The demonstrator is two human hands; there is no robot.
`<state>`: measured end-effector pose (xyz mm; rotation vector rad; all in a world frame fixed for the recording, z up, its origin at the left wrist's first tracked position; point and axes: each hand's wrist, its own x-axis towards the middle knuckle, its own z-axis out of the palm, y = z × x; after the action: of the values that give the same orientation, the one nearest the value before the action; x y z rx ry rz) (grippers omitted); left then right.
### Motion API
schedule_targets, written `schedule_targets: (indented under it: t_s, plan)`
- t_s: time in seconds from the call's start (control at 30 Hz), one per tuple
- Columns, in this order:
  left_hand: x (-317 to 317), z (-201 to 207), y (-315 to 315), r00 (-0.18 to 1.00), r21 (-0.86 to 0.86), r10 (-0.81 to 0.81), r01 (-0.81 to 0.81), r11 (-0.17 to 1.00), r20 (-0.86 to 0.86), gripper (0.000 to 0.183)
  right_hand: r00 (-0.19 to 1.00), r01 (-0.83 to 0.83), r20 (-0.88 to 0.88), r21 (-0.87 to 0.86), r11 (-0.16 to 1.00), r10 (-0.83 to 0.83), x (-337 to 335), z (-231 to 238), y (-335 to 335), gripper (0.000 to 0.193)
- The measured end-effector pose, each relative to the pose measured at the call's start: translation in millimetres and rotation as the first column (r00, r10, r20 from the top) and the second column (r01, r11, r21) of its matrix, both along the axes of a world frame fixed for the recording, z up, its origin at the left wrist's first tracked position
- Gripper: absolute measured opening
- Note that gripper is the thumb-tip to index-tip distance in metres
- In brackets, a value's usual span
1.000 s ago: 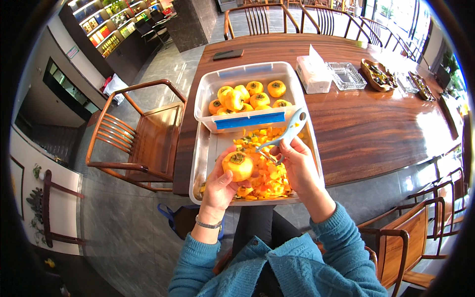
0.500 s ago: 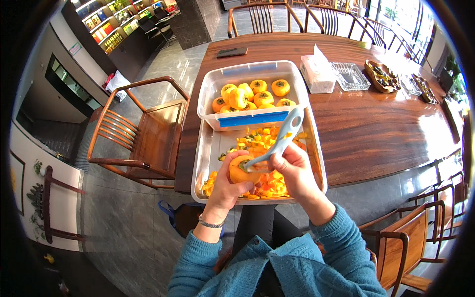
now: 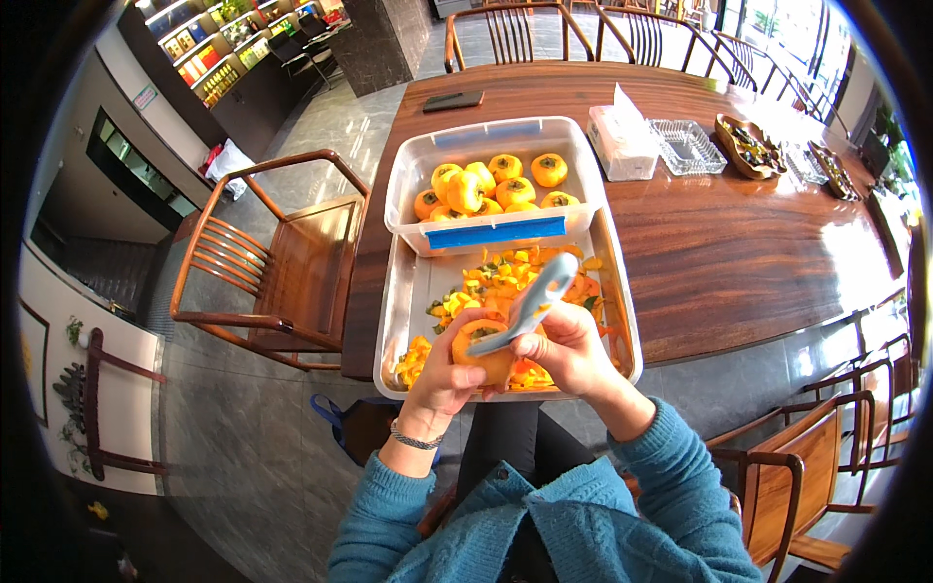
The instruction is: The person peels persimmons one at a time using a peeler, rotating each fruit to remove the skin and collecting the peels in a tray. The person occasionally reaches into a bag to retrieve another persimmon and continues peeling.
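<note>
My left hand is wrapped round an orange persimmon, its stem end facing up. In my right hand is a light blue peeler, gripped with its handle pointing up and its blade end against the top of the fruit. Both hands are over the near part of a metal tray, where a heap of orange peelings lies. Just beyond stands a clear plastic bin with several whole persimmons in it, its near side resting over the tray.
On the wooden table are a dark phone-like slab, a tissue box, a clear plastic tray and a brown leaf-shaped dish. Wooden chairs flank it, one at the left. A dark bag rests on the floor.
The peeler has come down and slightly left across the persimmon's top, its handle tilting more toward me. My right hand has moved closer to my left, which still holds the fruit.
</note>
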<state>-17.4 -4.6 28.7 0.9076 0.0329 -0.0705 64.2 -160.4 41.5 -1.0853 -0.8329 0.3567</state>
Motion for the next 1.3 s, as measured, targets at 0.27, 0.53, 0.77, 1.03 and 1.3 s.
schedule_targets:
  t_s: [0.27, 0.53, 0.77, 1.03, 1.3]
  plan:
    - [6, 1, -1, 0.998, 0.058, 0.041, -0.039, 0.998, -0.042, 0.073, 0.921, 0.105, -0.387, 0.127, 0.986, -0.048, 7, -5, -7, 0.012]
    - [6, 2, -13, 0.993, 0.141, 0.103, -0.093, 0.986, -0.063, 0.06, 0.952, -0.074, -0.302, -0.078, 0.994, 0.047, -1, 2, -8, 0.028]
    - [1, -4, 0, 0.996, 0.117, 0.004, 0.007, 0.993, -0.089, 0.064, 0.991, 0.054, -0.119, 0.003, 0.999, -0.054, -6, -6, -3, 0.021]
    - [9, -8, -9, 0.974, -0.142, 0.104, -0.134, 0.981, -0.203, 0.065, 0.781, 0.482, 0.375, 0.145, 0.864, -0.499, -5, -16, 8, 0.011]
    - [9, 3, -5, 0.999, 0.152, 0.026, -0.021, 0.988, -0.031, 0.066, 0.86, 0.369, -0.423, 0.133, 0.92, -0.284, -8, -17, 10, 0.02]
